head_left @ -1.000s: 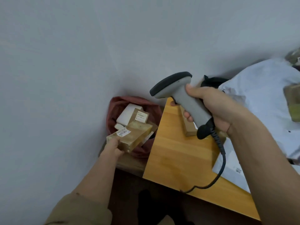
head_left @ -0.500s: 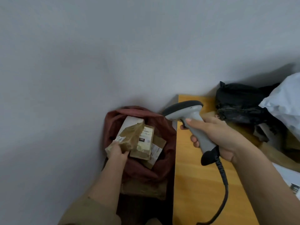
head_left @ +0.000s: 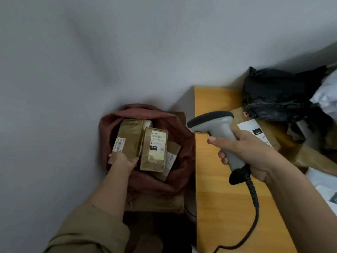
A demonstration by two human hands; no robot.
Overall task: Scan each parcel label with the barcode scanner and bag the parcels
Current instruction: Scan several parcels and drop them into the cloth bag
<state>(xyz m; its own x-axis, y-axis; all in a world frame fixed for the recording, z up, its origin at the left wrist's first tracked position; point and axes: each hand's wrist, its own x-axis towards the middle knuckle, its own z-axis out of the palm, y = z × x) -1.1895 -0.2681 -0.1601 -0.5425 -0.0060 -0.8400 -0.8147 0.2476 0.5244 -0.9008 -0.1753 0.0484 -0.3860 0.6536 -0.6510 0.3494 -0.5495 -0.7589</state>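
The left hand [head_left: 122,160] is clamped on the near end of a brown taped parcel [head_left: 128,137], fingers under one edge and thumb at the other, and holds it inside the open mouth of a dark red bag [head_left: 179,141] that sits on the floor just beside the wooden tabletop [head_left: 224,198]. The parcel leans upright against a second parcel [head_left: 154,151], whose white label reads 060; a third, flatter parcel [head_left: 170,161] lies partly under that one. The right hand [head_left: 246,152] is wrapped round the handle of the grey barcode scanner [head_left: 217,132], which hangs over the tabletop edge with its head pointing left toward the bag. Its coiled cable [head_left: 254,203] trails down across the wood. Farther back on the tabletop lie a labelled brown parcel [head_left: 255,132] marked 010, a crumpled black plastic bag [head_left: 279,95] and a white mailer [head_left: 326,94].

The bagging of this parcel looks close to done, with only the release left. The risks from here are small but real. The bag's soft rim is slack, so a parcel let go while tilted could tip over the edge or knock its neighbour askew. Whether the held parcel's label was read cannot be told from the view; dropping it unread would mean digging it out again. The cable could also snag the tabletop edge when the scanner swings back to the next parcel.
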